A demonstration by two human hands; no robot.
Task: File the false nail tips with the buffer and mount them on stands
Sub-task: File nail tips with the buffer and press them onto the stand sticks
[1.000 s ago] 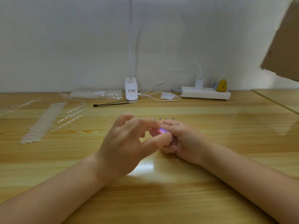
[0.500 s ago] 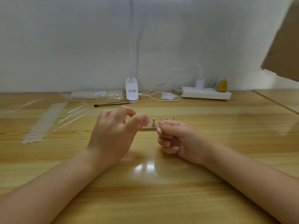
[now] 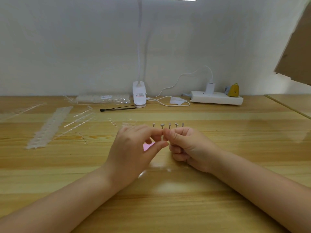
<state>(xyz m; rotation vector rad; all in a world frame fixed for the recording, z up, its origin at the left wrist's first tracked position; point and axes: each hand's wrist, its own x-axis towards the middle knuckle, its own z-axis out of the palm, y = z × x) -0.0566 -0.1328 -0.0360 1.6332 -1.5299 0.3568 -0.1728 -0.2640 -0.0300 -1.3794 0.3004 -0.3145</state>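
Because the work was fine and close, both forearms lay on the wooden table (image 3: pixel 235 132) and the two hands met at its middle, directly under the clip lamp (image 3: pixel 139 95), presumably for steadiness and light. The left hand (image 3: pixel 134 148) had its fingers curled, thumb and forefinger pinched at the meeting point; a pink buffer (image 3: pixel 148 146) showed beneath it, though whether held or lying on the table could not be told. The right hand (image 3: pixel 188 147) was curled, forefinger and thumb pinching a small stand (image 3: pixel 162 139) upright; whether a nail tip sat on it was too small to tell. Just beyond the knuckles a row of stands (image 3: pixel 169 125) stood upright in line, apparently kept within reach for mounting. Clear nail-tip strips (image 3: pixel 50 126) lay well apart to the left. Against half a second earlier, the left hand had closed from a gap to touching the right, and the pink buffer had come into view.
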